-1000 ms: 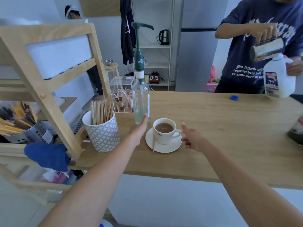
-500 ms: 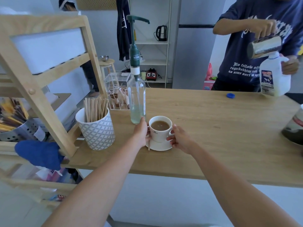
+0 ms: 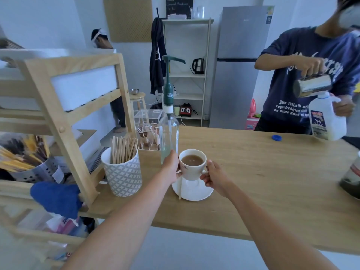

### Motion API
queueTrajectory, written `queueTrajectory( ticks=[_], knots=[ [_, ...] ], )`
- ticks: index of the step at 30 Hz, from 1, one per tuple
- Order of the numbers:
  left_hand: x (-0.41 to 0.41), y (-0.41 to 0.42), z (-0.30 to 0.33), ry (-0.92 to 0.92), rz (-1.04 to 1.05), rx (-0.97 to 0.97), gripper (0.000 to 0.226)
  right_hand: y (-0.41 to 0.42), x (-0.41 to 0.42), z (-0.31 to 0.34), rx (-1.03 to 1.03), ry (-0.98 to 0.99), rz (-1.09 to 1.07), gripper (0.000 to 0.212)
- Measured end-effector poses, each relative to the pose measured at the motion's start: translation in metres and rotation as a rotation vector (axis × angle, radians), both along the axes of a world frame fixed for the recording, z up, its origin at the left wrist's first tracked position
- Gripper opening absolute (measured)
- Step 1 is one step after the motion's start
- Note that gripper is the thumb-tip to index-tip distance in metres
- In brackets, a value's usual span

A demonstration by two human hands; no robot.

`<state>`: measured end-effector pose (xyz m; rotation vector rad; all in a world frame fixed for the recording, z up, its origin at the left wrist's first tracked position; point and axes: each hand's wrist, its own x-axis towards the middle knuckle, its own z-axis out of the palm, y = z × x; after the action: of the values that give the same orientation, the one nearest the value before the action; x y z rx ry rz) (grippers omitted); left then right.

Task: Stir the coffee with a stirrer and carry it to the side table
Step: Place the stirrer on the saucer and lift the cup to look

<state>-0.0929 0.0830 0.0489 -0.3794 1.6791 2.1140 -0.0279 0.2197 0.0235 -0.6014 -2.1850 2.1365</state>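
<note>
A white coffee cup (image 3: 191,172) full of light brown coffee is over a white saucer (image 3: 196,192) on the wooden counter (image 3: 263,172). A wooden stirrer (image 3: 180,189) lies across the saucer's left side. My left hand (image 3: 171,166) wraps the cup's left side, its thumb near the saucer rim. My right hand (image 3: 214,177) pinches the cup's handle. Whether the cup rests on the saucer or is raised off it I cannot tell.
A patterned pot of wooden stirrers (image 3: 122,170) stands left of the cup, a pump bottle (image 3: 168,133) just behind it, a wooden rack (image 3: 64,123) further left. A person (image 3: 303,84) across the counter holds a steel jug and a milk jug (image 3: 327,121). A blue cap (image 3: 276,137) lies near them.
Both my hands have closed in from either side and taken hold of the cup, the right on the handle. The view has come closer to the counter.
</note>
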Motion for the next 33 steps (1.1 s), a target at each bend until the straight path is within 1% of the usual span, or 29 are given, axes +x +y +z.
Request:
queueTrajectory(
  ticks=[5, 11, 16, 19, 23, 25, 26, 30, 33],
  knots=[
    [-0.003, -0.003, 0.049, 0.072, -0.035, -0.036, 0.035, -0.001, -0.007, 0.040, 0.042, 0.042, -0.002, 0.033],
    [-0.013, -0.005, 0.105, 0.169, -0.055, -0.064, 0.029, -0.006, -0.019, 0.095, 0.019, 0.118, -0.027, 0.032],
    [-0.018, -0.009, 0.152, 0.202, -0.056, -0.041, 0.045, -0.003, -0.025, 0.150, 0.005, 0.139, -0.010, 0.033],
    [-0.020, -0.013, 0.176, 0.233, -0.073, -0.051, 0.048, -0.003, -0.027, 0.175, 0.019, 0.152, 0.005, 0.032],
    [-0.023, -0.019, 0.196, 0.242, -0.129, -0.084, 0.048, -0.005, -0.030, 0.194, 0.028, 0.149, 0.015, 0.025],
    [-0.026, -0.020, 0.205, 0.302, -0.098, -0.190, 0.049, -0.006, -0.032, 0.199, 0.023, 0.152, 0.026, 0.024],
    [-0.029, -0.020, 0.210, 0.365, -0.063, -0.274, 0.050, -0.007, -0.033, 0.201, 0.020, 0.150, 0.027, 0.024],
    [-0.045, -0.028, 0.234, 0.720, 0.045, -0.643, 0.051, -0.007, -0.040, 0.212, 0.009, 0.159, 0.028, 0.026],
    [-0.054, -0.035, 0.261, 0.972, 0.097, -0.944, 0.052, -0.007, -0.047, 0.220, -0.005, 0.164, 0.033, 0.024]
  ],
)
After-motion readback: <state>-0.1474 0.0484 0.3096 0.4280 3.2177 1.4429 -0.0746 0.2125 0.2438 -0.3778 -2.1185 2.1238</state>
